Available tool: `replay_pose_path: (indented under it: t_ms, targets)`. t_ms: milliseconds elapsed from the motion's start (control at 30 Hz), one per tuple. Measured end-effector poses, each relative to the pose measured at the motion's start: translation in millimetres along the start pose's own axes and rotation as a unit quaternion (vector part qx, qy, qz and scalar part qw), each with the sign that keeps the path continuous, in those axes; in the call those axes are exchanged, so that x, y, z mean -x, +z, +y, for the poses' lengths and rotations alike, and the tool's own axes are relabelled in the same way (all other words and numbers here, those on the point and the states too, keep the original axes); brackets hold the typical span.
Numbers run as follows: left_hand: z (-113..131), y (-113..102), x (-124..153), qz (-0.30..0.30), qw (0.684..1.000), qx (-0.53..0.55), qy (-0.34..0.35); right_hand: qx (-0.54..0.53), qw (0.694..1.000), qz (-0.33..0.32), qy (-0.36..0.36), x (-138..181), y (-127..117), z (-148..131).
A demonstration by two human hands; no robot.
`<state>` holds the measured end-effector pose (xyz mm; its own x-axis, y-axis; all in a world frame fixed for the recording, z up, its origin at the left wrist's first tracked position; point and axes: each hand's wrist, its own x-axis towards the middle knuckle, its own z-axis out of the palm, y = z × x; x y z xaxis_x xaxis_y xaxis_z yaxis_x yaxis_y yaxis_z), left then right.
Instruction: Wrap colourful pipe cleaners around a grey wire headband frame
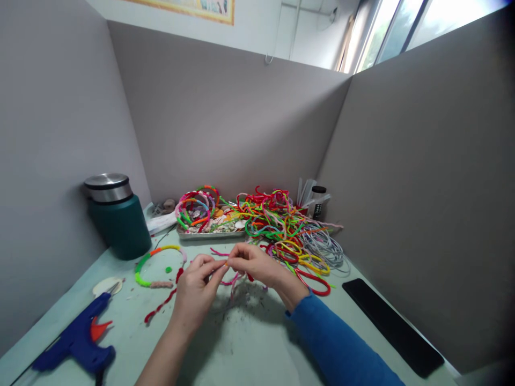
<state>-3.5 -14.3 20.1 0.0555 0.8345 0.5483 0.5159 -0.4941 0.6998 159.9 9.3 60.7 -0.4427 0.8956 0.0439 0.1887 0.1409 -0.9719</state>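
My left hand (197, 289) and my right hand (253, 262) meet fingertip to fingertip above the table. Both are closed in a pinch around a small orange piece (226, 263), mostly hidden by the fingers. Pink fuzzy pipe cleaners (232, 281) show just behind and below the fingertips; whether either hand holds them I cannot tell. A dark red twisted pipe cleaner (160, 306) lies beside my left hand. Farther left rests a ring of green, yellow, orange and pink pipe cleaner (140, 267), with a small green disc (168, 269) inside its curve.
A blue glue gun (78, 338) lies front left, its nozzle by a round white pad (108, 287). Behind stand a teal flask (118, 222) and a metal tray (211, 235) of buttons and rings. Tangled pipe cleaners (273, 214), grey cord (322, 241) and a black slab (392, 327) occupy the right.
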Motion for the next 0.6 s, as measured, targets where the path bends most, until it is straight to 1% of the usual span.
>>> replay_pose_path:
  t_ms: [67,100,233,300,467,600]
  targets:
    - [0,0,-1,-0.004,0.999,0.031,-0.019,0.000,1.000,0.007,-0.006,0,1,-1]
    - [0,-1,-1,-0.015,0.998,0.048,-0.040,0.000,1.000,0.008,-0.012,0,1,0]
    - [2,-1,-2,-0.055,0.976,0.127,-0.168,-0.008,0.999,-0.001,-0.041,-3,1,8]
    - [2,-1,-3,-0.067,0.961,0.166,-0.211,-0.007,0.999,0.000,-0.049,-5,2,12]
    - [1,-3,-3,-0.098,0.930,0.224,-0.275,0.007,0.998,0.008,-0.063,-7,5,20]
    - [0,-5,-3,-0.120,0.915,0.261,-0.285,0.032,0.997,0.013,-0.065,-9,8,22]
